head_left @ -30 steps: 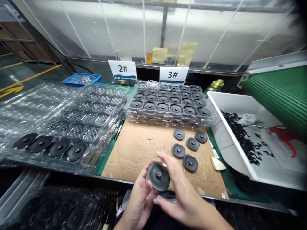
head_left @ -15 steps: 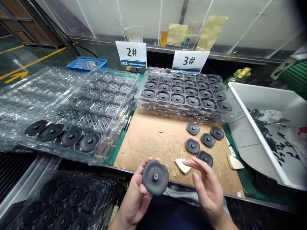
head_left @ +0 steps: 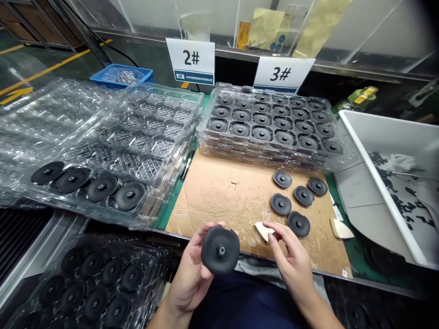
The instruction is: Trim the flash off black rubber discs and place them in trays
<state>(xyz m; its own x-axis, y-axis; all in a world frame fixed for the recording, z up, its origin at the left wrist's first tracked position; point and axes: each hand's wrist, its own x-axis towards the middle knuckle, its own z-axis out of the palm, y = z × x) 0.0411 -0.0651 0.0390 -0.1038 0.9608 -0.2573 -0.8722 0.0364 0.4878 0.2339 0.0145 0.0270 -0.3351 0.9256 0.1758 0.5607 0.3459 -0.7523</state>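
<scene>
Left hand grips a disc; at its two o'clock, right hand has narrowed, pinching a wedge, so both are occupied.

White rectangular paper card reads "2#"; second white rectangular paper card reads "3#".
On the first, bold dark characters stand above a teal-blue printed band with a small pale logo and one row of tiny white Chinese characters, seemingly ending 有限公司, the rest too small to read surely; the second has a similar blue band along its bottom edge, partly hidden behind a clear plastic tray of black round parts, its print unreadable; a bright yellow painted arrow on the grey-green floor points right; a small white tag on the brown cardboard sheet bears an illegible reddish mark.
</scene>
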